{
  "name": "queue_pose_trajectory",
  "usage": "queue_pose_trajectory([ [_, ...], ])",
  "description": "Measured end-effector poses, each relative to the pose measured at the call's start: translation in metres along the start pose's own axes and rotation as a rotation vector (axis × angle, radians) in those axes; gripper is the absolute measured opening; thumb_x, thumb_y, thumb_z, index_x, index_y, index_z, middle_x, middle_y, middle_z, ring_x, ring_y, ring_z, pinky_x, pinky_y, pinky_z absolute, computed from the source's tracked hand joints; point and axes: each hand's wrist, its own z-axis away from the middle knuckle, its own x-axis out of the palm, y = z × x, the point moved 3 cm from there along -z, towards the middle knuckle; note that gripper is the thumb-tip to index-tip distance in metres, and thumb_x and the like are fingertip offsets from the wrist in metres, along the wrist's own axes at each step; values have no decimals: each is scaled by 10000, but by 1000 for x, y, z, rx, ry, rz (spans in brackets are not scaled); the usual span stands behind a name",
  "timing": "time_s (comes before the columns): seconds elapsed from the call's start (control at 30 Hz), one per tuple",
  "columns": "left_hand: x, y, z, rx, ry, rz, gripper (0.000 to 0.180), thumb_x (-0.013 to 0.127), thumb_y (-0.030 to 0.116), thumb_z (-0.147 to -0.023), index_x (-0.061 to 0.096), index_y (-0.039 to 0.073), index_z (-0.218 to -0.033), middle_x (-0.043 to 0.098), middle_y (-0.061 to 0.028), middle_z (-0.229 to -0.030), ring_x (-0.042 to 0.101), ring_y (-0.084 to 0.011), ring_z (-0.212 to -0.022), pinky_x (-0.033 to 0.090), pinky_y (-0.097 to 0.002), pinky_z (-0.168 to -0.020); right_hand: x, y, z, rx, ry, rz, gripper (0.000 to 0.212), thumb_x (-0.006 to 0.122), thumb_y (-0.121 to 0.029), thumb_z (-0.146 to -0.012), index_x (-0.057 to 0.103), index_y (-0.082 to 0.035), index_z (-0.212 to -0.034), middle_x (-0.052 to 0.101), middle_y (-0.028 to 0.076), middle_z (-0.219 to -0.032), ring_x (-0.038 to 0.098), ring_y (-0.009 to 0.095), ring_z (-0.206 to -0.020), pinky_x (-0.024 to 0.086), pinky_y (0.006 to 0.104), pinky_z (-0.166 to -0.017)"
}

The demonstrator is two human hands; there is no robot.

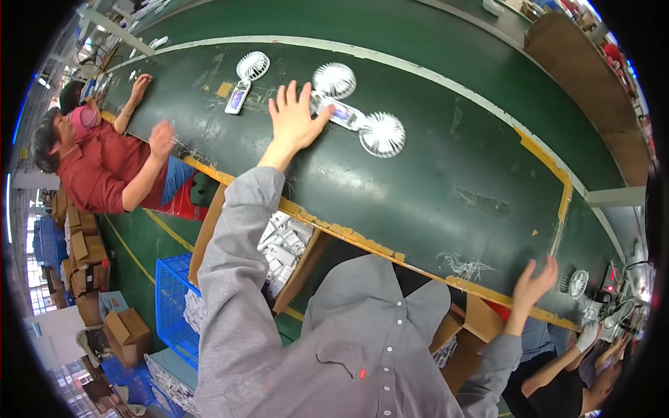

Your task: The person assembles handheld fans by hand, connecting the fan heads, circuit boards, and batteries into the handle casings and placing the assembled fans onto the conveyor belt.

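Fans obstruct; the bench rightward is passable.

Looks down and forward from the wearer's head, over the grey shirt at the near edge. Faces across the dark green workbench, near enough to take in the left hand and the right hand whole, yet wide enough to reach the person in dark red on the left. Curves straight edges toward the rim, in wide fisheye fashion.
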Motion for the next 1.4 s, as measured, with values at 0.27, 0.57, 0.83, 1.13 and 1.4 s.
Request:
queue_pose_trajectory([
  [0.27, -24, -126, -21, -406, -17, -37, 1030, 456, 810, -766, 311, 86, -1485, 243, -248, -1529, 169, -378, -1445, 67, -565, -1150, -31, -118, 53, 90, -192, -518, 384, 579, -40, -859, 499, 19, -1230, 457, 200, -1316, 435, 354, -1240, 323, 438, -1062],
  [0.57, -17, 38, 32, 102, -94, 86, 1131, 545, 806, -688, 334, -1, -1453, 231, -339, -1474, 195, -464, -1401, 99, -595, -1137, -26, -177, 87, 119, -285, -780, 365, 547, -46, -871, 495, 37, -1223, 476, 194, -1290, 448, 334, -1223, 324, 428, -1058],
  [0.83, -19, 164, 92, 34, 0, 296, 986, 509, 667, -798, 268, 2, -1485, 159, -375, -1499, 64, -516, -1421, 33, -673, -1098, -22, -184, 109, 112, -264, -841, 362, 540, -108, -953, 482, 34, -1281, 510, 162, -1282, 506, 275, -1148, 396, 371, -991],
  [1.13, 2, 262, 153, 690, -10, 281, 439, 670, 302, -739, 604, 27, -1075, 619, -116, -1048, 571, -273, -1033, 275, -545, -1073, -31, -169, 121, 208, -248, -918, 389, 535, -117, -956, 470, 47, -1303, 493, 190, -1342, 499, 297, -1204, 394, 385, -1028],
  [1.4, -82, 273, 182, 338, -121, 1427, 393, 601, 268, -913, 506, -5, -1179, 617, -140, -1039, 634, -273, -879, 495, -365, -771, -28, -150, 121, 339, -141, -1039, 329, 503, -102, -966, 500, 50, -1258, 557, 163, -1245, 536, 267, -1154, 409, 361, -1008],
])
